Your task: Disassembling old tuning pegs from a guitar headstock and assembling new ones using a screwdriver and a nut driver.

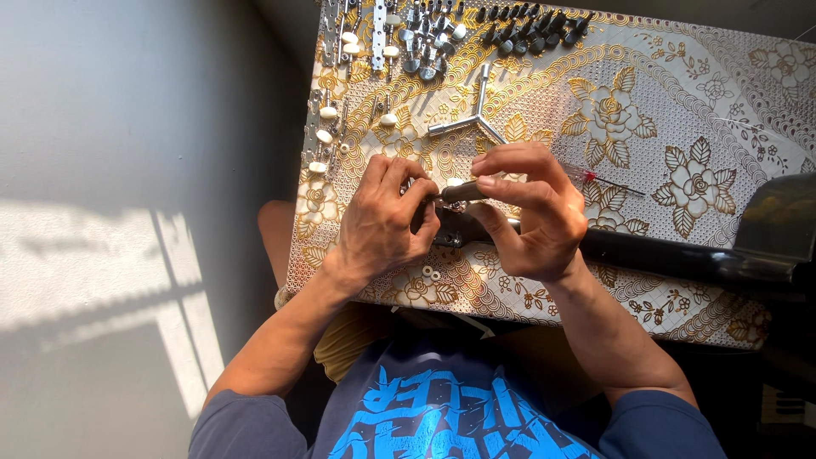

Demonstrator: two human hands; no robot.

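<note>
My left hand (387,219) is closed on a small metal part at the near middle of a table covered with a gold floral cloth (680,127). My right hand (531,212) pinches the dark handle of a small tool (463,192), its tip meeting the part in my left fingers. Under both hands lies a metal strip piece (450,234), mostly hidden. The small part itself is largely covered by my fingers.
A three-armed metal wrench (478,119) lies just beyond my hands. Metal tuner strips with white knobs (327,127) run along the left edge, and black-knobbed parts (531,30) sit at the far edge. A red-handled thin tool (599,178) and a long black object (680,255) lie right.
</note>
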